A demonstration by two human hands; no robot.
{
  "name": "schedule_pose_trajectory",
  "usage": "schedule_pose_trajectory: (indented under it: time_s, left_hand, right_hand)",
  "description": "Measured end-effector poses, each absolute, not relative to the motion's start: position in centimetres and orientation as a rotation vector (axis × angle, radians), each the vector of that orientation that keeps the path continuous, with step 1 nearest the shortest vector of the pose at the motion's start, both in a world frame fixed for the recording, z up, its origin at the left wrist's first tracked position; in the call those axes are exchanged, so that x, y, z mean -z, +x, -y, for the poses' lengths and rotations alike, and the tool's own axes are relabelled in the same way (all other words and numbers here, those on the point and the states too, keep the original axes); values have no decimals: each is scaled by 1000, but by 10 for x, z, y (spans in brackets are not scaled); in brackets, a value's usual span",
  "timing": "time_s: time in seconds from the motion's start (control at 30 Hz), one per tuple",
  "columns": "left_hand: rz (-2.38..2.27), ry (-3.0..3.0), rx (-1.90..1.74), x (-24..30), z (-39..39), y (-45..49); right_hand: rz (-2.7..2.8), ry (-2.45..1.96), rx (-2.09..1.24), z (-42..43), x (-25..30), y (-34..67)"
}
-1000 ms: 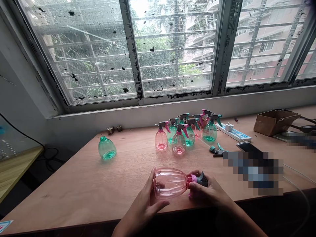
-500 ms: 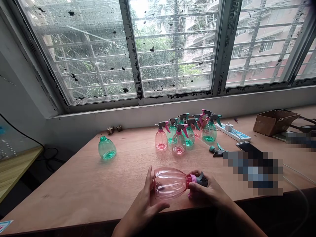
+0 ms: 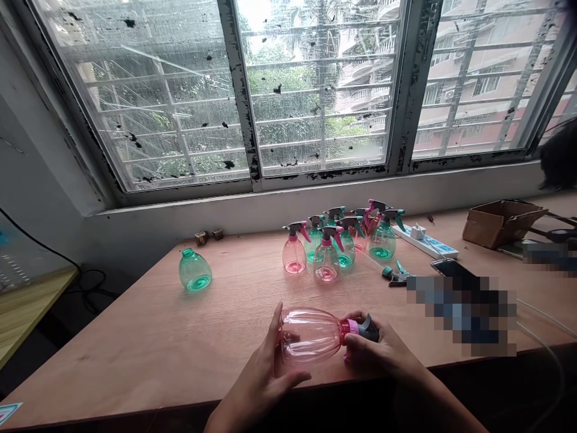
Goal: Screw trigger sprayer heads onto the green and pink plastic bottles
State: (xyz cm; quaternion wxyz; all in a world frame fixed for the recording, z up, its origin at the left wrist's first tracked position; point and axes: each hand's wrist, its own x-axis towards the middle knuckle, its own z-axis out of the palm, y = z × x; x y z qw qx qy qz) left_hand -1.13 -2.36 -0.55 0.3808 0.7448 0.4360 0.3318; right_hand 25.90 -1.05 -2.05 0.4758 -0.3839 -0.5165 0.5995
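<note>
I hold a clear pink spray bottle on its side just above the near edge of the wooden table. My left hand cups the bottle's round base, fingers curved around it. My right hand is closed around the grey and pink trigger head at the bottle's neck. Farther back stands a cluster of several pink and green spray bottles with trigger heads fitted.
A green bottle without a head stands alone at the left. A loose green trigger head lies right of the cluster. A white power strip, a cardboard box and a phone are at the right, below the window.
The pink bottle has shifted very slightly in my hands; both hands stay on it. A dark shape has appeared at the far right edge by the window.
</note>
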Motion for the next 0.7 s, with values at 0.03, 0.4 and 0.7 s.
schedule_pose_trajectory:
  time_s: [0.03, 0.4, 0.7]
  left_hand:
    - [-1114, 1897, -843, 5, 24, -11]
    - [-1037, 1909, -875, 10, 18, -12]
    - [-1034, 1897, -939, 13, 18, -11]
  right_hand:
    - [1272, -933, -1468, 11, 20, 259]
    - [1325, -903, -1467, 11, 20, 261]
    - [1349, -898, -1462, 11, 22, 262]
